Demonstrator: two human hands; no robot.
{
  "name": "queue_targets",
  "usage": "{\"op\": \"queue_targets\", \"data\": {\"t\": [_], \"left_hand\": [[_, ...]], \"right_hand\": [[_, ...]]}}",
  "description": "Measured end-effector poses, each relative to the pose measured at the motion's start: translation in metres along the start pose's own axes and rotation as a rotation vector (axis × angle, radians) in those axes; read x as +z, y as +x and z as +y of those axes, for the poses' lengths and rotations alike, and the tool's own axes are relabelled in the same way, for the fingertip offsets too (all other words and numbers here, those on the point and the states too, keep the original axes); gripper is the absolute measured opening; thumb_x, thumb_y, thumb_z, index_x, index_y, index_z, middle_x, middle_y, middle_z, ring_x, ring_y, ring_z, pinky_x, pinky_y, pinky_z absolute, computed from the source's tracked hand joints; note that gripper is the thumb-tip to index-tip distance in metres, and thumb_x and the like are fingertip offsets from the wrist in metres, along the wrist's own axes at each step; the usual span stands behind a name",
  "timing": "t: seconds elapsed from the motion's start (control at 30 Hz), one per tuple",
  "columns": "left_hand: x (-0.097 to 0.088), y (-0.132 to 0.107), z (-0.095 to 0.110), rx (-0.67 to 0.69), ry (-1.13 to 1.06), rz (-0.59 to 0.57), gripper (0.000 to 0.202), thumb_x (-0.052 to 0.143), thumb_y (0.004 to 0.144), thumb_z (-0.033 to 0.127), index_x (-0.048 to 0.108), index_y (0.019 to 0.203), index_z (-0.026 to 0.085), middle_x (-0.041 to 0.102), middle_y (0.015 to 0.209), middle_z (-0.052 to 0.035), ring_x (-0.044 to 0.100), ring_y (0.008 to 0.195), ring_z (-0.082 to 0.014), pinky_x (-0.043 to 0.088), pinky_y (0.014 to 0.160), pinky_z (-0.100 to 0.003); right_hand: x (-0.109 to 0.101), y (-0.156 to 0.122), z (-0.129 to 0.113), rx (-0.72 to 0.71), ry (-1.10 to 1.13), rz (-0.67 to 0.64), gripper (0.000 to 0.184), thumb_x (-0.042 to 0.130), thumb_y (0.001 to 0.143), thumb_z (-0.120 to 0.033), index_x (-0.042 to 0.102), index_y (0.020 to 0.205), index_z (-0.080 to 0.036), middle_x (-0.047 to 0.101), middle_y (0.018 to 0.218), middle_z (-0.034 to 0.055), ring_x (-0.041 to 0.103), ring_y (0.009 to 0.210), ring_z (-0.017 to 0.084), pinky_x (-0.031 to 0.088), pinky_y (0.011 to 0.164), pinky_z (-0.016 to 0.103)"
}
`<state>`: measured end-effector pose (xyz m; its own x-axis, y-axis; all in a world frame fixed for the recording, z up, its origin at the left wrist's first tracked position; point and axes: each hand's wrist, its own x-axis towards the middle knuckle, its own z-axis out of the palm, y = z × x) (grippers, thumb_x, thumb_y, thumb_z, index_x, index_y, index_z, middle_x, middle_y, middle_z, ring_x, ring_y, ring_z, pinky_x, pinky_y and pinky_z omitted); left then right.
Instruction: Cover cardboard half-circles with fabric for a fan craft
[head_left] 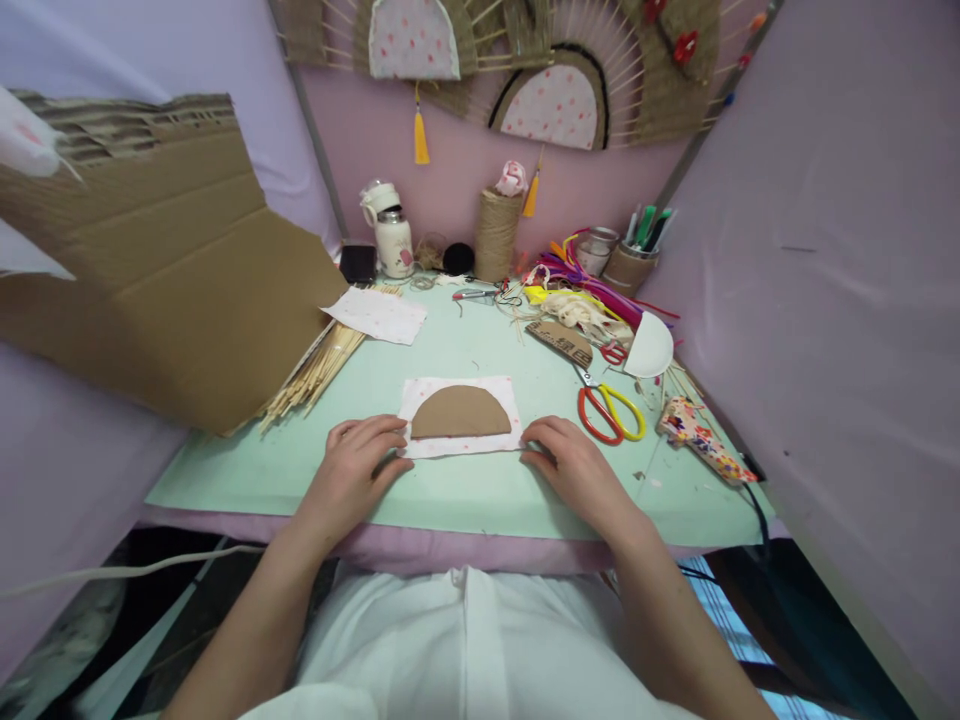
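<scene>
A brown cardboard half-circle (460,412) lies on a white dotted piece of fabric (502,393) on the pale green table (480,490). My left hand (352,472) rests at the fabric's lower left corner, fingers curled down with the tips on its edge. My right hand (574,468) lies at the lower right corner, fingers bent with the tips touching the cloth. Neither hand lifts anything off the table.
Red-and-yellow scissors (609,411) lie right of the fabric. A bundle of bamboo sticks (319,370) and a large cardboard sheet (172,290) sit at the left. A second fabric piece (377,314), twine spool (497,236), thermos (393,240), pipe cleaners (592,285) and glue gun (701,437) crowd the back and right.
</scene>
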<state>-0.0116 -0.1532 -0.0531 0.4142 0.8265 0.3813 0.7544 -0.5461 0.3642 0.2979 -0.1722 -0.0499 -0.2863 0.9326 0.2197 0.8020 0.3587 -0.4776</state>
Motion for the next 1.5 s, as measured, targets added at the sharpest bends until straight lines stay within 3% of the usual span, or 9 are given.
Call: {"op": "queue_targets", "data": {"t": [0.3, 0.5, 0.6, 0.77, 1.0, 1.23, 1.5], "left_hand": [[0.001, 0.002, 0.001, 0.004, -0.005, -0.033, 0.022, 0.049, 0.093, 0.030, 0.069, 0.086, 0.024, 0.069, 0.118, -0.0073, 0.058, 0.116, -0.0244, 0.033, 0.101, -0.046], [0.000, 0.003, 0.003, 0.007, -0.036, -0.038, 0.018, 0.047, 0.091, 0.025, 0.063, 0.085, 0.022, 0.065, 0.123, -0.0080, 0.056, 0.119, -0.0241, 0.036, 0.100, -0.044], [-0.001, 0.003, 0.005, 0.006, -0.018, 0.003, 0.015, 0.046, 0.091, 0.024, 0.060, 0.086, 0.021, 0.059, 0.130, -0.0116, 0.052, 0.124, -0.0243, 0.036, 0.101, -0.042], [-0.001, 0.008, 0.008, -0.006, -0.055, -0.040, 0.011, 0.044, 0.091, 0.023, 0.055, 0.088, 0.023, 0.064, 0.121, -0.0082, 0.053, 0.121, -0.0233, 0.035, 0.101, -0.041], [0.001, 0.012, 0.010, -0.036, -0.038, -0.073, 0.014, 0.038, 0.092, 0.020, 0.053, 0.090, 0.022, 0.066, 0.116, -0.0065, 0.056, 0.115, -0.0216, 0.032, 0.100, -0.041], [0.003, 0.015, 0.015, -0.106, -0.035, -0.037, 0.014, 0.039, 0.092, 0.020, 0.052, 0.090, 0.021, 0.068, 0.106, -0.0041, 0.061, 0.101, -0.0188, 0.033, 0.098, -0.039], [0.015, 0.025, 0.019, -0.254, 0.070, 0.032, 0.008, 0.047, 0.084, 0.017, 0.053, 0.082, 0.021, 0.066, 0.086, -0.0014, 0.060, 0.086, -0.0200, 0.036, 0.093, -0.038]], "right_hand": [[0.002, 0.003, -0.001, -0.029, 0.015, 0.030, 0.018, 0.050, 0.091, -0.017, 0.067, 0.087, -0.022, 0.065, 0.100, 0.0085, 0.058, 0.095, 0.023, 0.048, 0.085, 0.039], [0.002, 0.003, -0.002, -0.011, 0.011, 0.022, 0.018, 0.048, 0.091, -0.017, 0.065, 0.087, -0.021, 0.064, 0.099, 0.0087, 0.058, 0.094, 0.024, 0.047, 0.084, 0.039], [0.001, 0.003, -0.005, -0.005, 0.018, 0.053, 0.013, 0.054, 0.090, -0.025, 0.063, 0.098, -0.021, 0.063, 0.104, 0.0098, 0.058, 0.098, 0.025, 0.047, 0.087, 0.041], [0.006, 0.013, -0.018, -0.080, 0.036, 0.057, 0.035, 0.068, 0.081, -0.029, 0.057, 0.113, -0.023, 0.059, 0.120, 0.0102, 0.050, 0.114, 0.028, 0.041, 0.095, 0.044], [0.017, 0.029, -0.028, -0.058, 0.031, 0.024, 0.009, 0.058, 0.088, -0.022, 0.063, 0.095, -0.023, 0.065, 0.108, 0.0077, 0.055, 0.105, 0.025, 0.040, 0.092, 0.042], [0.023, 0.036, -0.025, -0.022, 0.015, 0.072, 0.011, 0.053, 0.091, -0.021, 0.062, 0.085, -0.020, 0.066, 0.098, 0.0070, 0.056, 0.094, 0.023, 0.042, 0.085, 0.037], [0.026, 0.041, -0.026, 0.012, 0.054, 0.114, 0.012, 0.052, 0.089, -0.019, 0.060, 0.080, -0.020, 0.063, 0.089, 0.0066, 0.053, 0.087, 0.023, 0.043, 0.077, 0.036]]}}
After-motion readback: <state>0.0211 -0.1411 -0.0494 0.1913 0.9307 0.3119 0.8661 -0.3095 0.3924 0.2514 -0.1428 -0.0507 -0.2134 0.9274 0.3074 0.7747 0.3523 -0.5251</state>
